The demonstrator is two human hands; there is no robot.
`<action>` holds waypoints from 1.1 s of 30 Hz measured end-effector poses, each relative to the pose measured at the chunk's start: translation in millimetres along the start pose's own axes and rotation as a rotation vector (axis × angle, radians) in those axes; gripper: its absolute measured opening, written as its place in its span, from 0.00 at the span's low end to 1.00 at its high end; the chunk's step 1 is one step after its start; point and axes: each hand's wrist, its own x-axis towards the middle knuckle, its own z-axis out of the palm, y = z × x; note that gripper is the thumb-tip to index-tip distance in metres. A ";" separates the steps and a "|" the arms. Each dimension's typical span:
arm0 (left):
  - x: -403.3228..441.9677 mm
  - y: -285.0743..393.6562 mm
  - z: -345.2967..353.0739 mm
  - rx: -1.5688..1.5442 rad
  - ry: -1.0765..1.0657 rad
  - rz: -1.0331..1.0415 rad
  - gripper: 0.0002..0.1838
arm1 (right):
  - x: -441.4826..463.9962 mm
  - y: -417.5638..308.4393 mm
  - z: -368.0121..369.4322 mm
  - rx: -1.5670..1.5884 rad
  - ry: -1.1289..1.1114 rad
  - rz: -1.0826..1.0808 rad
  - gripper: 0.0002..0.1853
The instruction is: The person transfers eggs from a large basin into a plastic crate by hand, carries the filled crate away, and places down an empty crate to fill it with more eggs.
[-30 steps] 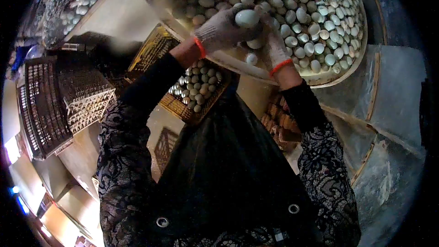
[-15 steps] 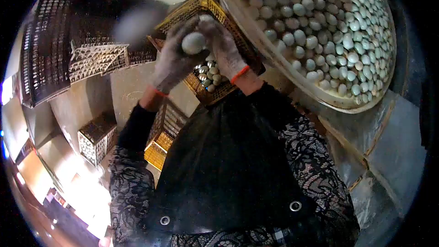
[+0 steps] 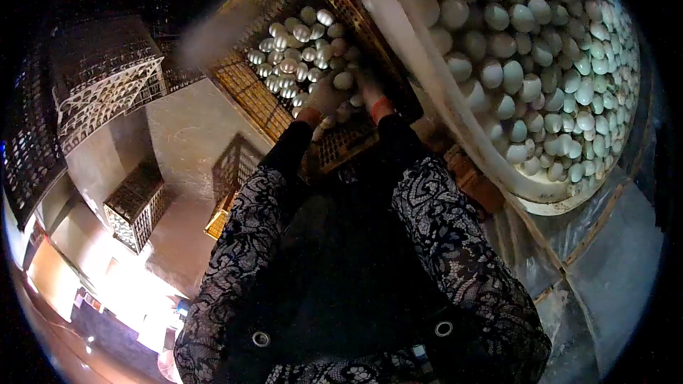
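Note:
Both gloved hands reach down into a yellow plastic crate (image 3: 245, 99) that holds many pale, shiny eggs (image 3: 288, 65). My left hand (image 3: 329, 97) is low among the eggs, at the crate's near side. Just to its right is my right hand (image 3: 368, 87), close to the crate's right wall. One egg (image 3: 343, 80) shows between the two hands; whether either hand grips it I cannot tell. Shadow and the eggs around them hide the fingers of both hands. Orange bands circle both wrists.
A large white-rimmed tub (image 3: 455, 85) full of pale green and white eggs stands right of the crate. Stacked dark crates (image 3: 107, 64) are at the left, with a smaller crate (image 3: 135, 203) on the floor. A reddish brick (image 3: 473, 178) lies beside the tub.
Both hands, which were raised above the crate with an egg, have gone down into it. The view has shifted, so more of the crate's eggs show and the tub looks nearer.

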 end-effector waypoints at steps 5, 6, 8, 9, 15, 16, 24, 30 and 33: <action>42.9 -34.2 14.4 0.544 0.036 -0.052 0.29 | 11.3 10.3 -4.8 0.038 -0.029 0.075 0.31; 52.1 -47.6 19.0 0.690 0.052 -0.065 0.29 | 11.9 15.0 -5.9 0.106 -0.063 0.086 0.31; 56.1 -49.7 19.4 0.877 0.024 0.025 0.27 | 14.1 33.2 -3.3 0.323 -0.127 0.125 0.32; 53.6 -40.5 17.3 0.901 0.053 0.101 0.26 | 6.1 25.4 -2.0 0.389 -0.043 0.105 0.31; -18.4 69.1 -26.9 0.669 0.115 0.185 0.21 | -116.3 -174.5 -92.4 -0.194 -0.195 -0.031 0.20; -49.6 127.8 -34.3 0.635 0.198 0.194 0.19 | -148.5 -208.2 -114.9 -0.094 -0.194 -0.061 0.18; -107.6 332.9 -38.0 0.497 -0.017 0.852 0.29 | -256.5 -270.8 -293.3 0.649 0.179 -0.402 0.20; 14.7 305.1 32.0 1.028 -0.340 0.766 0.56 | -183.3 -193.2 -328.7 -0.466 0.134 -0.492 0.33; 44.1 292.7 50.0 1.129 -0.451 0.709 0.57 | -169.9 -193.7 -317.1 -0.561 0.229 -0.501 0.33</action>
